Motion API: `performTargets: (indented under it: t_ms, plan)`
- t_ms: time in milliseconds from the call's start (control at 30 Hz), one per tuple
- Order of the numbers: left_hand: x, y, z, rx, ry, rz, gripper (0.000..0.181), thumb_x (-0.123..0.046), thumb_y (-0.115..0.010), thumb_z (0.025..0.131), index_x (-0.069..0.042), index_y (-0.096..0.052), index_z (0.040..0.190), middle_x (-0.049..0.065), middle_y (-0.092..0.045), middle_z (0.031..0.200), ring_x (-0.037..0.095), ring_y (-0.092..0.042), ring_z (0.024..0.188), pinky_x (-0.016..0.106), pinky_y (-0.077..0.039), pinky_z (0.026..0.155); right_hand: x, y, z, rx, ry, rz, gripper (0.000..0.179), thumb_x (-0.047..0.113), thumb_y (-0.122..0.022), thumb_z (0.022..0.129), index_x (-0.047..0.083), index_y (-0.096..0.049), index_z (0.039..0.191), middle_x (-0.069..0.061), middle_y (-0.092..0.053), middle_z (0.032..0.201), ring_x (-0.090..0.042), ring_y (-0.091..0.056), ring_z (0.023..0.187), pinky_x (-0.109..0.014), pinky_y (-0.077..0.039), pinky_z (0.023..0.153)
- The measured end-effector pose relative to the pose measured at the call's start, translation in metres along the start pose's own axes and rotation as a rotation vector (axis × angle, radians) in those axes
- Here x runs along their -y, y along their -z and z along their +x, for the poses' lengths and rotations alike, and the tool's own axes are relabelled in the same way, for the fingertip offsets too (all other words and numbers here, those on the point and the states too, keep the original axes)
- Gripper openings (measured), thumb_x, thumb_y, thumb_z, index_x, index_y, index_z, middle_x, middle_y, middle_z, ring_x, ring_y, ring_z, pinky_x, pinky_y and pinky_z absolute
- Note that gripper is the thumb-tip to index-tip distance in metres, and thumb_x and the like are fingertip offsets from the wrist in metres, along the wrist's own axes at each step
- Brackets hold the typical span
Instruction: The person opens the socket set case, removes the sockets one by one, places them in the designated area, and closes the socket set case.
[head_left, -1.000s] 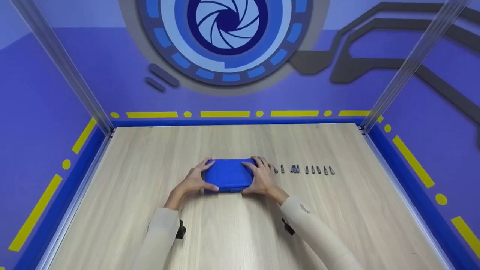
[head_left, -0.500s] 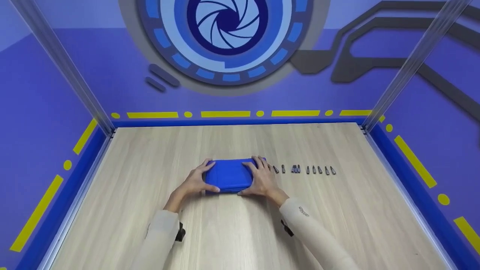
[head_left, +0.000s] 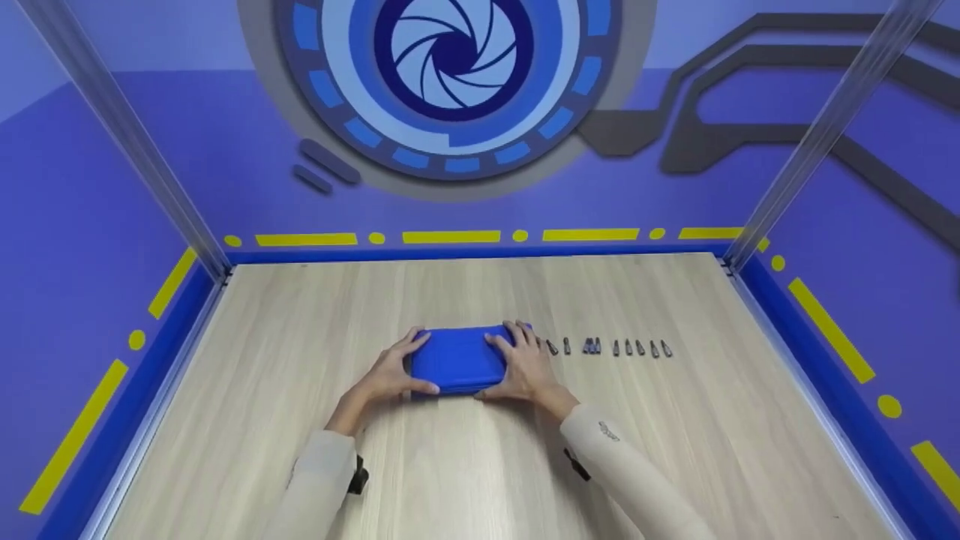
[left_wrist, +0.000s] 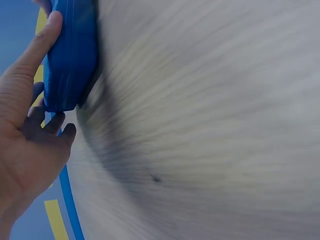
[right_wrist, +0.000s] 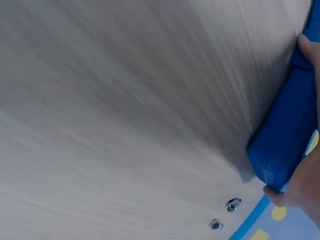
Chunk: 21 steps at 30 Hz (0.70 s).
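Note:
A closed blue case [head_left: 459, 358] lies on the wooden table, held from both ends. At its left end my left hand [head_left: 388, 373] grips it, thumb on the near edge and fingers along the far side. My right hand [head_left: 526, 367] grips the right end, thumb low at the front and fingertips over the top and far corner. In the left wrist view the case [left_wrist: 72, 55] shows its end wall beside the thumb. The right wrist view has the case [right_wrist: 285, 125] at the right edge, under my fingers.
Right of the case several small metal bits [head_left: 628, 347] stand in a row on the wooden table [head_left: 675, 427]. Two of them sit close by my right hand, one bit [head_left: 553, 347] leaning. Blue walls [head_left: 187, 172] enclose the back and sides.
Both hands keep their hold on the case. My right thumb has slid slightly left along the front edge. The whole head view has shifted a little downward.

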<state>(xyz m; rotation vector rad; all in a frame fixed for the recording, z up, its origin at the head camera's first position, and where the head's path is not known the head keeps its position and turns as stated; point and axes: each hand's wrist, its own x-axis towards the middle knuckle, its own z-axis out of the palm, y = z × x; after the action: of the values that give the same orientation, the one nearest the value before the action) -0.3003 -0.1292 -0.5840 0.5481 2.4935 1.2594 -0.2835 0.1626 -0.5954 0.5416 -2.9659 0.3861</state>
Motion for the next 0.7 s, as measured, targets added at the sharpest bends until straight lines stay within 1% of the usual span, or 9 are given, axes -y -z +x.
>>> performTargets:
  t_ms: [100,233,300,367,433,533,633,700]
  plan:
    - [0.000,0.005,0.003,0.009,-0.008,-0.001,0.107,-0.033,-0.091,0.077,-0.009,-0.030,0.161,0.018,-0.012,0.172,0.044,-0.011,0.158,0.062,-0.017,0.127,-0.007,0.005,0.003,0.028,0.032,0.058,0.112,0.075,-0.083,0.063,0.024,-0.045,0.156,-0.021,-0.032,0.166,-0.048,-0.028,0.152,-0.067,-0.031,0.119]
    - [-0.002,0.012,0.008,0.024,-0.034,-0.006,0.107,-0.032,-0.090,0.079,-0.009,-0.027,0.162,0.017,-0.010,0.173,0.043,-0.009,0.159,0.061,-0.015,0.127,-0.023,0.015,0.007,0.082,0.067,0.188,0.108,0.067,-0.085,0.069,0.022,-0.042,0.157,-0.018,-0.026,0.169,-0.047,-0.021,0.156,-0.068,-0.024,0.122]
    - [-0.004,0.013,0.009,0.037,-0.038,0.003,0.106,-0.033,-0.088,0.081,-0.010,-0.025,0.163,0.014,-0.008,0.174,0.042,-0.007,0.159,0.061,-0.013,0.128,-0.032,0.019,0.007,0.120,0.081,0.239,0.105,0.064,-0.083,0.074,0.022,-0.039,0.159,-0.016,-0.022,0.170,-0.046,-0.016,0.157,-0.069,-0.022,0.122]
    - [-0.004,0.015,0.008,0.040,-0.038,0.035,0.105,-0.037,-0.086,0.083,-0.012,-0.024,0.163,0.012,-0.007,0.174,0.041,-0.006,0.160,0.062,-0.012,0.128,-0.040,0.024,0.007,0.153,0.105,0.250,0.100,0.063,-0.078,0.080,0.022,-0.035,0.160,-0.015,-0.019,0.171,-0.044,-0.013,0.158,-0.070,-0.021,0.122]
    - [-0.005,0.016,0.007,0.025,-0.049,0.114,0.102,-0.041,-0.083,0.085,-0.011,-0.025,0.163,0.011,-0.009,0.174,0.041,-0.007,0.160,0.063,-0.012,0.127,-0.048,0.029,0.005,0.170,0.142,0.221,0.094,0.063,-0.072,0.086,0.022,-0.032,0.162,-0.014,-0.017,0.172,-0.042,-0.012,0.159,-0.068,-0.021,0.123]
    - [-0.006,0.018,0.002,-0.008,-0.073,0.289,0.096,-0.049,-0.076,0.089,-0.011,-0.027,0.162,0.012,-0.014,0.173,0.041,-0.009,0.159,0.064,-0.011,0.127,-0.061,0.037,0.001,0.183,0.186,0.141,0.087,0.063,-0.062,0.094,0.023,-0.028,0.163,-0.013,-0.016,0.172,-0.040,-0.014,0.159,-0.063,-0.022,0.125]
    - [-0.007,0.021,-0.004,-0.040,-0.117,0.452,0.089,-0.052,-0.069,0.093,-0.009,-0.031,0.161,0.015,-0.021,0.171,0.042,-0.013,0.159,0.065,-0.009,0.127,-0.073,0.046,-0.003,0.190,0.195,0.073,0.081,0.061,-0.056,0.098,0.022,-0.028,0.163,-0.016,-0.019,0.171,-0.041,-0.018,0.158,-0.059,-0.019,0.127]
    - [-0.007,0.023,-0.009,-0.057,-0.145,0.532,0.085,-0.054,-0.065,0.095,-0.009,-0.032,0.160,0.015,-0.025,0.169,0.041,-0.016,0.158,0.067,-0.008,0.126,-0.082,0.051,-0.006,0.186,0.186,0.049,0.079,0.060,-0.055,0.099,0.020,-0.029,0.162,-0.019,-0.023,0.169,-0.043,-0.020,0.157,-0.060,-0.017,0.128]
